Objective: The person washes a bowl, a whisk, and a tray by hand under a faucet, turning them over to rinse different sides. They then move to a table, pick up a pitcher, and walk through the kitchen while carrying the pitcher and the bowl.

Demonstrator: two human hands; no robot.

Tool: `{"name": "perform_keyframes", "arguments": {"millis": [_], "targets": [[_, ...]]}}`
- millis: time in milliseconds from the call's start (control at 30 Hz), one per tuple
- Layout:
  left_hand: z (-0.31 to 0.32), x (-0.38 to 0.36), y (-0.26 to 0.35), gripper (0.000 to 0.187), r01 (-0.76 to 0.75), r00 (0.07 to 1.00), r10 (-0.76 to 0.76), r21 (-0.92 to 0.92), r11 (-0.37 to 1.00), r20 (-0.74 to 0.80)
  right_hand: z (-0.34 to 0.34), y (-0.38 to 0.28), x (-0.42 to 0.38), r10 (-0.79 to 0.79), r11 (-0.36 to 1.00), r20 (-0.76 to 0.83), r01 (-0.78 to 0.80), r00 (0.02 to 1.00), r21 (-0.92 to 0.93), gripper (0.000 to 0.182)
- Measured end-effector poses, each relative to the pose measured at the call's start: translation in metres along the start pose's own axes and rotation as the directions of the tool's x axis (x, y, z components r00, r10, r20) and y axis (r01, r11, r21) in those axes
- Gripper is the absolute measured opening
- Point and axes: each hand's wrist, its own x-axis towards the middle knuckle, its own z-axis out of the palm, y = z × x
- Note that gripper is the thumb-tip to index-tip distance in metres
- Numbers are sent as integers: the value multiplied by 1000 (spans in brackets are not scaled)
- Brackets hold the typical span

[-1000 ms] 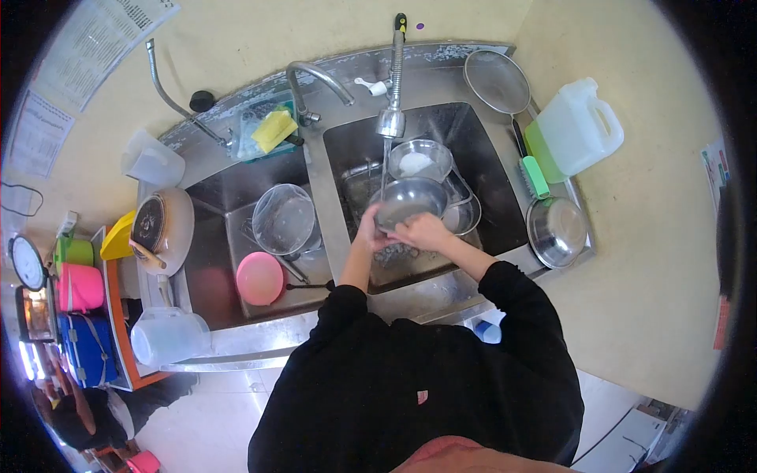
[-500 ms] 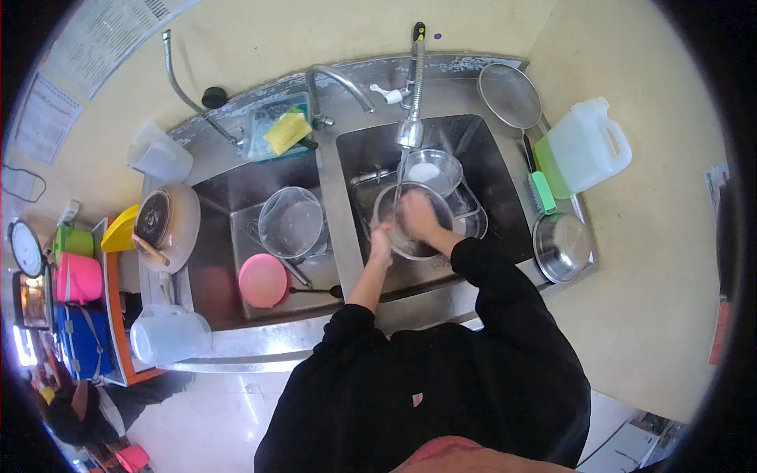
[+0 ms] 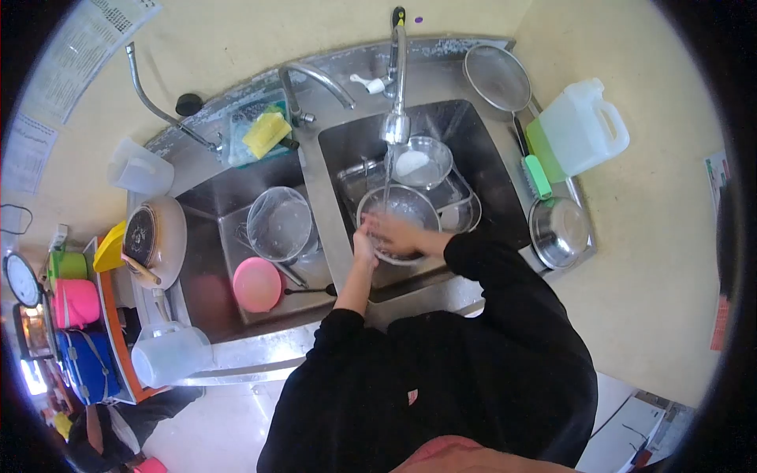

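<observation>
Now that our right hand (image 3: pixel 398 234) has slid back inside the steel bowl (image 3: pixel 406 206), fingers spread, our left hand (image 3: pixel 364 248) grips its rim — rinsing continues under the spray tap (image 3: pixel 395 126).

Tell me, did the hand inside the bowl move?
Yes. The right hand slid from the metal bowl's far side, near the faucet, to its near rim.

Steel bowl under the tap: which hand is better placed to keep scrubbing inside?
Right, probably. The right hand lies inside the steel bowl under the running water, while the left hand grips its near rim.
</observation>
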Motion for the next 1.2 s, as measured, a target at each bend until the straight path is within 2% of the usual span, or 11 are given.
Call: {"name": "perform_keyframes", "arguments": {"millis": [100, 200, 300, 400, 433, 533, 567, 700, 800, 1000, 1200], "targets": [[-5, 10, -3, 40, 11, 1000, -11, -4, 1000, 27, 7, 6, 3, 292, 920, -202, -332, 935, -207, 59], [-1, 14, -9, 39, 12, 1000, -11, -42, 999, 26, 10, 9, 0, 32, 999, -59, -32, 998, 9, 55], [-5, 14, -4, 39, 53, 998, -53, -6, 999, 26, 1, 3, 2, 302, 901, -125, -326, 945, -286, 58], [-2, 15, -15, 42, -62, 995, 64, 22, 998, -74, 25, 6, -3, 58, 992, -137, -41, 989, 123, 54], [2, 5, -15, 43, -40, 998, 39, -17, 999, -41, -3, 9, -2, 232, 973, 128, -232, 964, -18, 52], [-3, 21, -19, 45, -10, 999, 5, -98, 995, -46, -2, 0, -6, 612, 761, -51, -604, 789, -237, 53], [-6, 36, -20, 45, -18, 996, 11, -87, 996, -86, -6, -19, -1, 791, 601, 160, -798, 590, -28, 51], [10, 26, 14, 52, 149, 988, -143, -142, 979, 57, -51, -44, -17, 326, 796, 232, -399, 916, 456, 40], [51, -22, 47, 79, 196, 981, -193, -112, 974, 34, -63, -30, -35, 464, 762, -92, -345, 881, 548, 32], [30, 21, 15, 53, -19, 938, 10, 21, 1000, 345, -60, 4, -83, 988, 82, -79, -17, 135, 997, 34], [82, 18, -13, 49, 194, 894, -276, 251, 948, 353, -85, -12, -168, 1000, -2, 10, 267, -29, 964, 31]]}}
